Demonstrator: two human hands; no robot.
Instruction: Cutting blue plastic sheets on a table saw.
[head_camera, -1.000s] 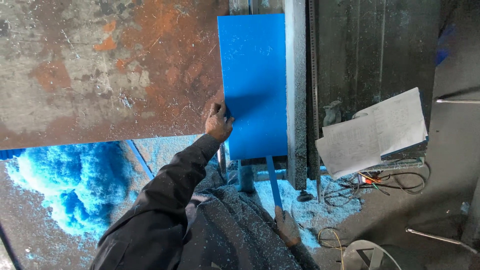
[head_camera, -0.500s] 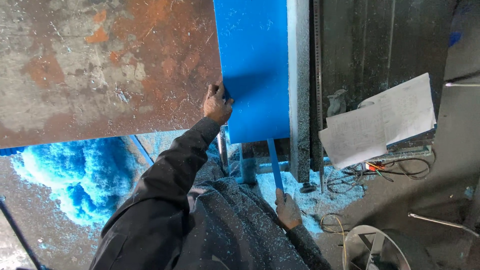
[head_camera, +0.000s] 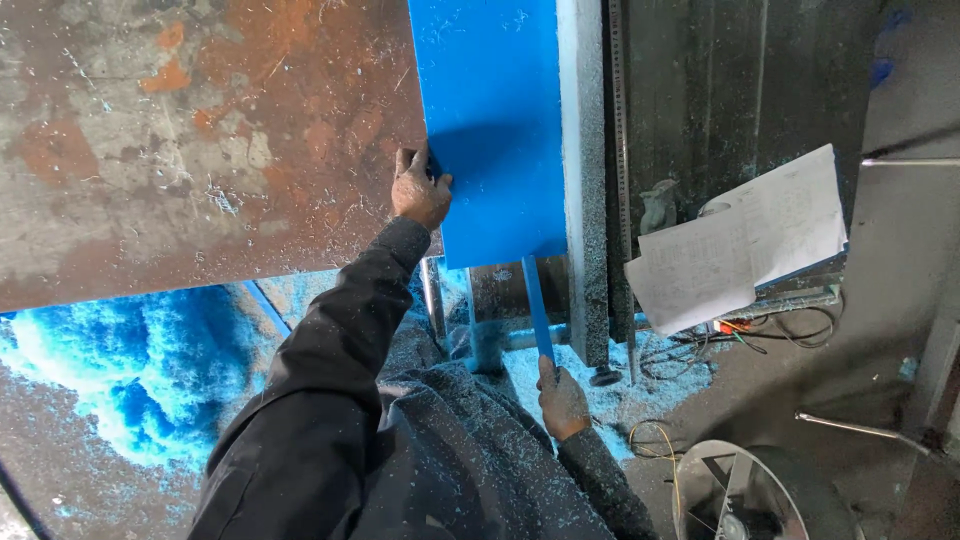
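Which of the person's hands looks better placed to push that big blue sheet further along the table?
Probably the left hand: it already rests on the blue sheet at its lower left corner, on the rusty table. The right hand is lower down, gripping a narrow blue strip.

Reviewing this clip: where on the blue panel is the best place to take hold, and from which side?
Probably the blue panel at its free lower-left corner, from the left, where the left hand already rests. Its right edge butts the grey rail; the right hand holds the narrow blue strip below.

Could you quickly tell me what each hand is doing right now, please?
Left hand: pressed against the edge of the blue sheet.
Right hand: closed on a thin blue strip.
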